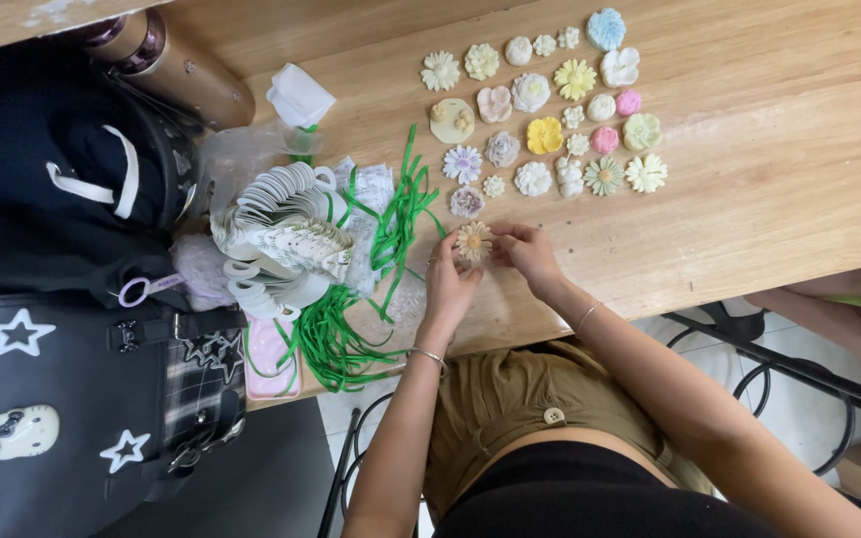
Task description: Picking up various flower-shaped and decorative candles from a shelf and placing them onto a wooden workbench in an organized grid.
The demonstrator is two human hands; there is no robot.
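Note:
My left hand point(447, 282) and my right hand point(527, 252) meet at the near edge of the wooden table point(769, 189), both pinching a small cream daisy-shaped flower piece with an orange centre point(473, 240). The flower lies flat on the wood between my fingertips. Just beyond it, several more moulded flower pieces point(545, 110) in white, yellow, pink, blue and green lie in loose rows.
A stack of white hang tags point(281, 234) and a tangle of green ribbons point(351, 319) lie left of my hands. Black bags point(62, 329) and a bronze bottle point(176, 65) fill the far left. Black metal chair frames point(789, 369) stand below. Another person's arm point(839, 319) shows at right.

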